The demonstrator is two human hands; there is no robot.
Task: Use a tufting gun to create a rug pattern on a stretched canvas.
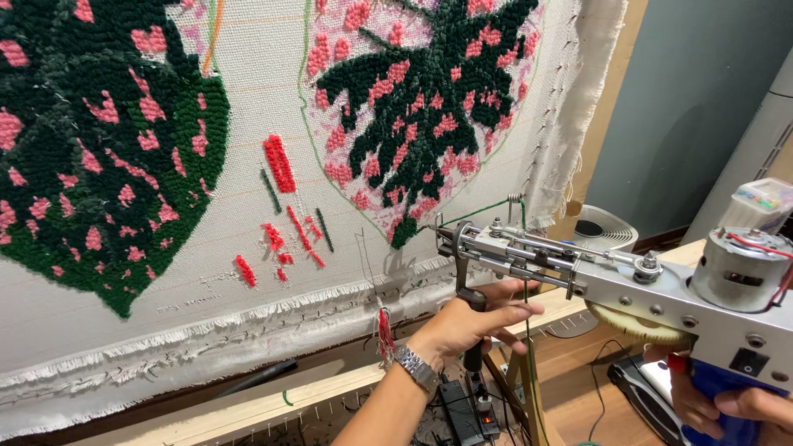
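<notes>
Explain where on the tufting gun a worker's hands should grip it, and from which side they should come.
Judging by its shape, the tufting gun is best gripped from below: the left hand round the black front handle under the needle end, the right hand round the blue rear grip. Moving parts and the motor sit on top.

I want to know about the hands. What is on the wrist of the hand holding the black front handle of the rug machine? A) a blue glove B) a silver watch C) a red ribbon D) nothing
B: a silver watch circles the left hand's wrist.
</notes>
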